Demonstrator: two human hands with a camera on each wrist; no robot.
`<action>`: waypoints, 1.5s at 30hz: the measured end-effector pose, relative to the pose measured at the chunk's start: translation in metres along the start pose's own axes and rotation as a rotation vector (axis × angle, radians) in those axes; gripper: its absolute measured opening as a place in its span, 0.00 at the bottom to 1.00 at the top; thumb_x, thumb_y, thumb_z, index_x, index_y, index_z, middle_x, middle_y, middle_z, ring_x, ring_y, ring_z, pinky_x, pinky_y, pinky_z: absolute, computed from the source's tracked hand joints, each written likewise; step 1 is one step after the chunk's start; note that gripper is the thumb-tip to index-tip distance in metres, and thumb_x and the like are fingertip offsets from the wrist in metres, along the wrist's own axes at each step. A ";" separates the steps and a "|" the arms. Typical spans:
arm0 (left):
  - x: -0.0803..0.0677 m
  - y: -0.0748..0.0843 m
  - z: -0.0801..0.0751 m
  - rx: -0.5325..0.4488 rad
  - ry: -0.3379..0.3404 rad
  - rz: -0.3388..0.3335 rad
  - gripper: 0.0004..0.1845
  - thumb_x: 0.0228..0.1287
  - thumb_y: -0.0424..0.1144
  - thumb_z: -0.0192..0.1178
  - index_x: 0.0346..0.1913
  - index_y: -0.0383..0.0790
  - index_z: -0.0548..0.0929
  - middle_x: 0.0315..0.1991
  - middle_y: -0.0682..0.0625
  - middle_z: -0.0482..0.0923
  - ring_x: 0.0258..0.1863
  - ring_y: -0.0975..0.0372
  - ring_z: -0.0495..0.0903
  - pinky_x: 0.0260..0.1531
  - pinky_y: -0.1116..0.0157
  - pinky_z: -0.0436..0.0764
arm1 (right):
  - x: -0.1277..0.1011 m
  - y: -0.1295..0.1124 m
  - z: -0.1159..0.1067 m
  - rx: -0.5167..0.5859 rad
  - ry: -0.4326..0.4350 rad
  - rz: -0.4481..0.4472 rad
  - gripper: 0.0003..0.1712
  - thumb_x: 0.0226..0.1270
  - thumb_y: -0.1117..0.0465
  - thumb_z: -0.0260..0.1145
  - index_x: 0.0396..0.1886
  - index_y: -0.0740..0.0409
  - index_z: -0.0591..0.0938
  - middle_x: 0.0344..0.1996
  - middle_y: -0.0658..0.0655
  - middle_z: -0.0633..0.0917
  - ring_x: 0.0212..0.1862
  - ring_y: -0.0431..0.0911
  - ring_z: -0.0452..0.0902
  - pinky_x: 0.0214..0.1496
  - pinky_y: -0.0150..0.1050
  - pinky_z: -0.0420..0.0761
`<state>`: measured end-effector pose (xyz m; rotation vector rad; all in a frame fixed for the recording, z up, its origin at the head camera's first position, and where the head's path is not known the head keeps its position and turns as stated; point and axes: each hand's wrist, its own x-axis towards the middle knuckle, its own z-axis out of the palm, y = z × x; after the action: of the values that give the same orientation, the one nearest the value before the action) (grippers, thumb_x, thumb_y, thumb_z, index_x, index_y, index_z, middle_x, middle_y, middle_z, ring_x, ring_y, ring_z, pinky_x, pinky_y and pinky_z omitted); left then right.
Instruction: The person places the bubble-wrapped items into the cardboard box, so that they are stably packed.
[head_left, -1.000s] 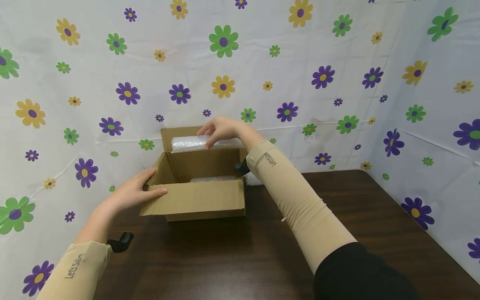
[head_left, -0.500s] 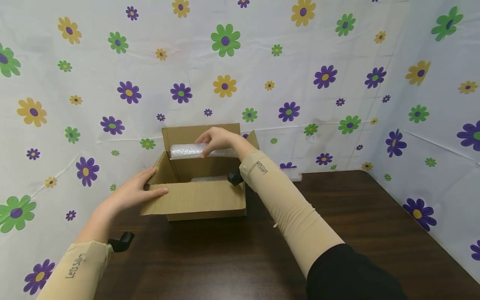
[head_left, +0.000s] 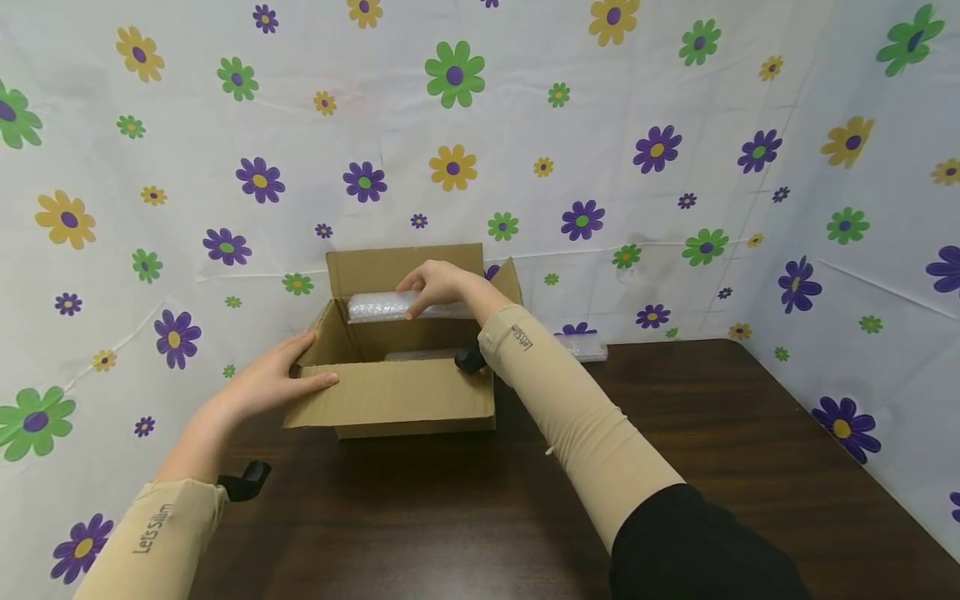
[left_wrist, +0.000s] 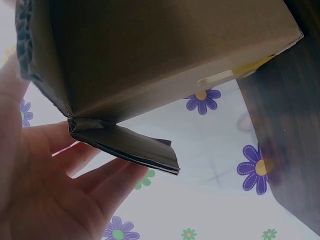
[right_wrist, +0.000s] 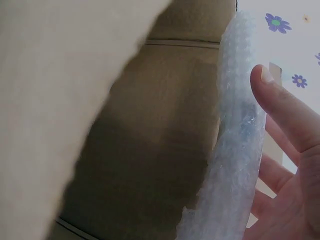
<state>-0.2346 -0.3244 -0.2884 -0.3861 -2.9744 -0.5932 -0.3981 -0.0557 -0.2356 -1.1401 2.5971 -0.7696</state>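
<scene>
Holding bubble-wrapped packet [head_left: 375, 307] in right hand [head_left: 438, 283], lengthwise from left to right, roughly parallel to rear flap [head_left: 397, 265] of open carton [head_left: 405, 393]; gripping carton's left side with left hand [head_left: 258, 385]

Tan cardboard box [head_left: 390, 396] is standing out against floral cloth [head_left: 300, 150].
Cloth is showing purple, yellow and green flowers on white; table [head_left: 675, 425] is running dark brown, grain-streaked; bubble wrap [right_wrist: 235, 130] is gleaming whitish-clear, dotted; beige arm sleeves [head_left: 585, 400] are bearing dark lettering; a black sleeve [head_left: 690, 542] is showing plain; a yellow patch [left_wrist: 252, 66] is marking the box.
</scene>
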 end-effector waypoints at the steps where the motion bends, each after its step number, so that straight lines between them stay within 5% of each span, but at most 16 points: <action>1: 0.000 0.001 0.000 0.000 0.000 -0.001 0.50 0.64 0.59 0.60 0.74 0.26 0.52 0.72 0.27 0.50 0.70 0.33 0.49 0.65 0.36 0.52 | 0.000 0.000 0.000 0.001 -0.001 -0.001 0.31 0.56 0.54 0.76 0.60 0.50 0.80 0.59 0.56 0.79 0.62 0.48 0.71 0.62 0.41 0.72; 23: 0.001 0.002 0.000 0.000 -0.012 0.003 0.51 0.63 0.59 0.61 0.73 0.25 0.52 0.72 0.26 0.50 0.70 0.33 0.49 0.65 0.36 0.52 | -0.007 0.009 -0.004 0.102 -0.064 -0.021 0.33 0.60 0.56 0.73 0.65 0.57 0.76 0.62 0.62 0.76 0.63 0.51 0.70 0.65 0.44 0.69; 32: 0.001 0.002 -0.002 0.003 -0.008 0.000 0.51 0.63 0.58 0.61 0.73 0.24 0.52 0.71 0.25 0.50 0.69 0.32 0.49 0.64 0.35 0.53 | -0.021 -0.001 -0.026 0.114 -0.111 -0.090 0.33 0.61 0.55 0.73 0.65 0.55 0.76 0.60 0.63 0.78 0.59 0.48 0.74 0.63 0.42 0.71; 45: 0.001 0.002 -0.001 -0.006 -0.009 0.007 0.51 0.63 0.58 0.61 0.73 0.24 0.52 0.71 0.25 0.50 0.69 0.32 0.49 0.64 0.35 0.53 | -0.069 -0.001 -0.074 0.184 -0.099 -0.160 0.30 0.66 0.54 0.67 0.67 0.51 0.74 0.60 0.54 0.79 0.60 0.44 0.74 0.62 0.41 0.73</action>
<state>-0.2354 -0.3230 -0.2862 -0.4007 -2.9791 -0.6007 -0.3785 0.0228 -0.1744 -1.3047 2.3219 -0.9376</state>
